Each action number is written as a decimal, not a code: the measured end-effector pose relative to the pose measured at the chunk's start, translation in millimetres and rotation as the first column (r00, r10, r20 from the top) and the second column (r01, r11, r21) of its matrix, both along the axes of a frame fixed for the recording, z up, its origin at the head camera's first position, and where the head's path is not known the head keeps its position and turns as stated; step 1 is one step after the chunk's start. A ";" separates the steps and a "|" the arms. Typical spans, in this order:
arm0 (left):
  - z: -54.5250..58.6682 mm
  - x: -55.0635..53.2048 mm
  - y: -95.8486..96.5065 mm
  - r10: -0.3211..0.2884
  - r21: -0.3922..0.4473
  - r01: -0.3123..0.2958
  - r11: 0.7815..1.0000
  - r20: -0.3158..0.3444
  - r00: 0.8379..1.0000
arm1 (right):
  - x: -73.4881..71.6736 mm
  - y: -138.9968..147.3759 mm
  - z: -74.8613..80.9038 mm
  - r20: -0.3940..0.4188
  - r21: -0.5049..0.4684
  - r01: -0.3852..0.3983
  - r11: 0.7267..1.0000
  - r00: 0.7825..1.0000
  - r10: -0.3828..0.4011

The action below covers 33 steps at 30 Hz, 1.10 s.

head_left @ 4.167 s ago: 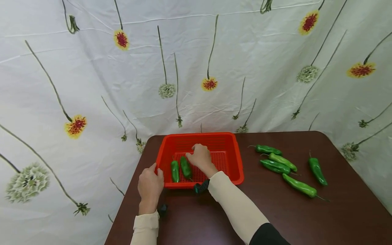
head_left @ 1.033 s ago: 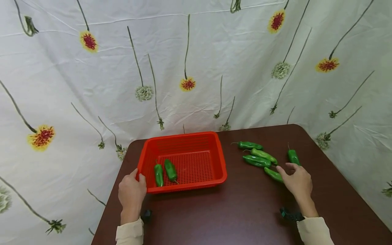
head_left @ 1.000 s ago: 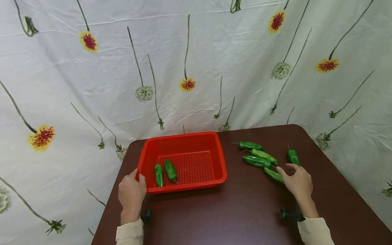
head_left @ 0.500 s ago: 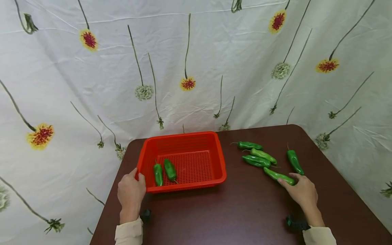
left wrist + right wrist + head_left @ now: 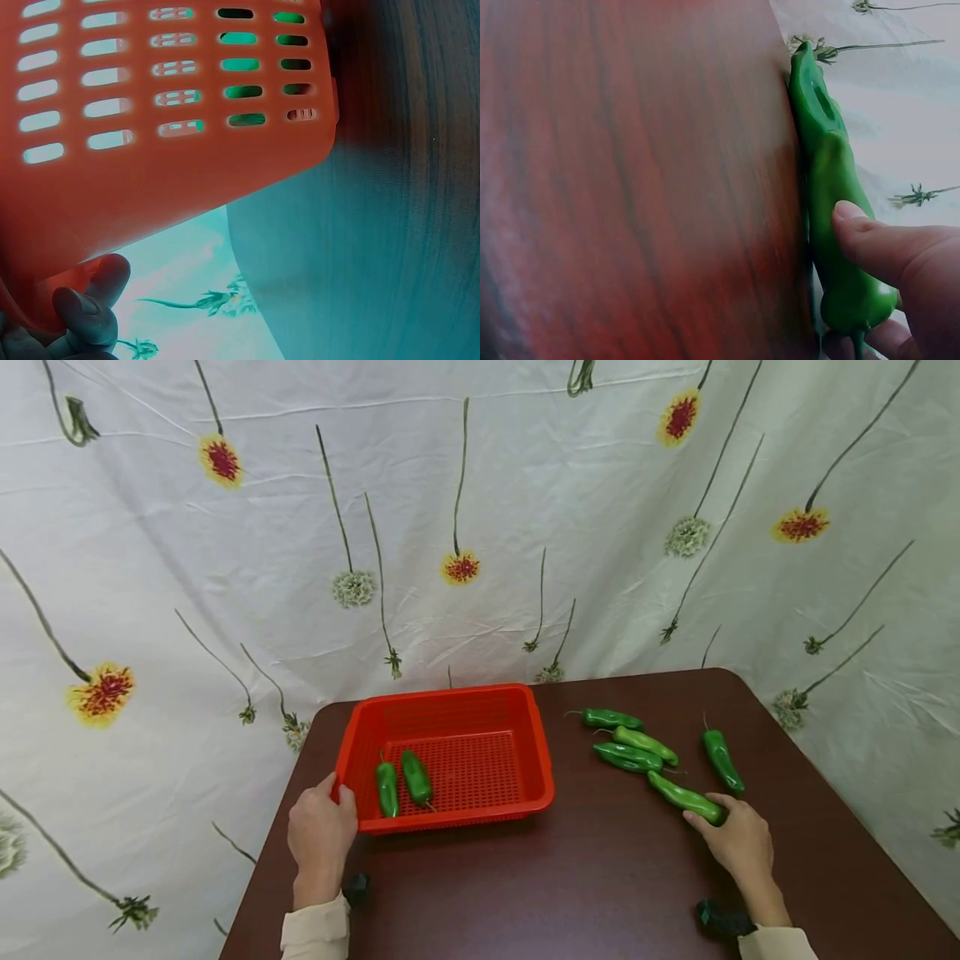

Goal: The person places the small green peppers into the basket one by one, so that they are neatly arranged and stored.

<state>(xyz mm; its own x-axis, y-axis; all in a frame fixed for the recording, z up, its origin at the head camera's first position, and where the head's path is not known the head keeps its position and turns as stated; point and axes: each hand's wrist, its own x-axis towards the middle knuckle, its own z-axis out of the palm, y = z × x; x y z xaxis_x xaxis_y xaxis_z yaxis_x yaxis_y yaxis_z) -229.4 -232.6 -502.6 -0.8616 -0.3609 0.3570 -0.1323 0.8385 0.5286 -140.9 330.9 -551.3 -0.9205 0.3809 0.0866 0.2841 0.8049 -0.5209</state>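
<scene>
My right hand [image 5: 741, 843] holds the stem end of a light green chili pepper [image 5: 678, 793] between thumb and fingers, low over the table on the right. In the right wrist view the thumb [image 5: 874, 232] lies across the fat end of that pepper [image 5: 838, 202]. My left hand [image 5: 322, 831] grips the left rim of a red plastic basket [image 5: 457, 817]. The left wrist view shows its fingers [image 5: 97, 307] curled at the rim, below the slotted wall [image 5: 150, 195]. Inside the basket, on the left, lie two green peppers, one slim [image 5: 387, 789] and one wider [image 5: 416, 777].
Three more peppers lie in a cluster right of the basket: a dark one [image 5: 611, 719], a lighter one [image 5: 645, 745] and another dark one [image 5: 628, 757]. A single pepper [image 5: 722, 760] lies farther right. The dark brown table [image 5: 525, 893] ends at a flowered cloth [image 5: 405, 627].
My right hand has left the basket and gone right to the light green pepper, now pinching its stem end. My left hand keeps hold of the basket rim.
</scene>
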 end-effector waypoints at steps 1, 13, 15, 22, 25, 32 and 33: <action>0.1 0.0 -0.1 0.000 0.001 0.000 1.000 0.003 1.000 | -0.3 0.0 -0.8 -0.015 0.002 -0.003 1.000 1.000 0.003; 1.7 0.4 0.3 0.001 0.005 -0.001 1.000 0.017 1.000 | -3.2 0.1 -0.6 -0.101 0.009 -0.018 1.000 0.995 0.019; 1.7 0.7 0.0 0.001 0.008 -0.001 1.000 0.023 1.000 | -3.4 0.2 -0.6 -0.088 0.003 -0.016 1.000 0.996 0.016; 0.5 1.7 -1.4 0.000 0.013 0.000 1.000 0.033 0.999 | -3.2 -0.7 -0.6 -0.063 -0.013 0.017 1.000 0.998 -0.017; 0.0 1.6 -1.8 0.002 0.010 -0.002 1.000 0.023 1.000 | -3.8 -0.3 0.3 -0.083 -0.012 0.023 1.000 0.996 -0.024; 1.5 1.7 -0.7 -0.006 0.017 0.006 1.000 0.015 1.000 | -5.9 -1.1 7.9 -0.191 0.031 0.018 0.999 0.982 -0.012; 1.8 1.8 -1.0 -0.008 0.016 0.007 1.000 0.015 1.000 | -6.9 -2.1 9.4 -0.202 0.030 0.018 0.999 0.979 -0.012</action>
